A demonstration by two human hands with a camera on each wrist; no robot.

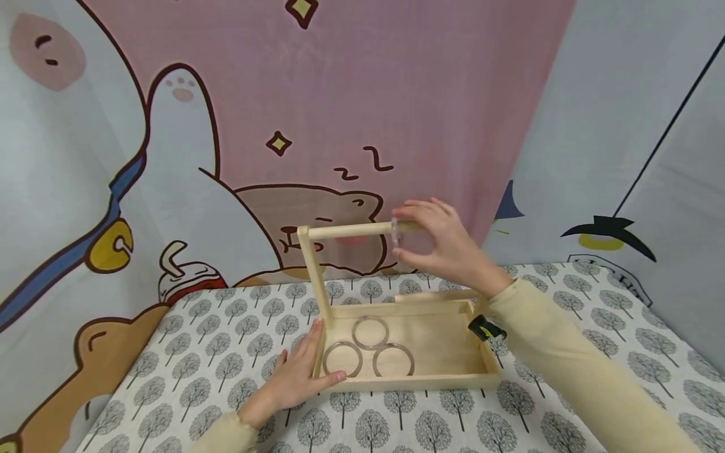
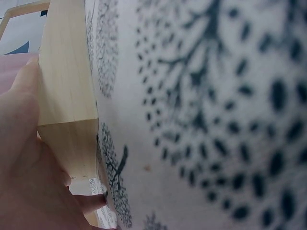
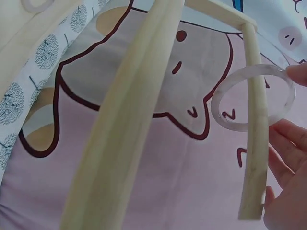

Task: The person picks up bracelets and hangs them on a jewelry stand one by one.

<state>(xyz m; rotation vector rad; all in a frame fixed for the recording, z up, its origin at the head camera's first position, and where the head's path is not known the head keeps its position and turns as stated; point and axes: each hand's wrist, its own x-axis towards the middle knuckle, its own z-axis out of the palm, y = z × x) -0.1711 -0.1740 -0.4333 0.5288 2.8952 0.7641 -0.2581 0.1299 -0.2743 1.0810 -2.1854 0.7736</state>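
My right hand [image 1: 444,242] pinches a pale translucent bangle [image 3: 232,79] between thumb and fingertips. In the right wrist view the bangle encircles a wooden bar [image 3: 255,143], near that bar's free end. The bar [image 1: 351,230] runs level from the top of an upright post [image 1: 314,277] on a wooden tray stand [image 1: 419,382]. Three more bangles [image 1: 370,333] lie flat in the left part of the tray. My left hand [image 1: 297,371] rests against the tray's left front corner, fingers fairly straight along the side and thumb on the front rim.
A second wooden bar [image 1: 436,296] shows behind the tray, partly covered by my right arm. Close to the right wrist camera stands a thick wooden piece [image 3: 124,120]. A tree-print cloth [image 1: 370,431] covers the table. Behind it hangs a cartoon-printed curtain [image 1: 396,94].
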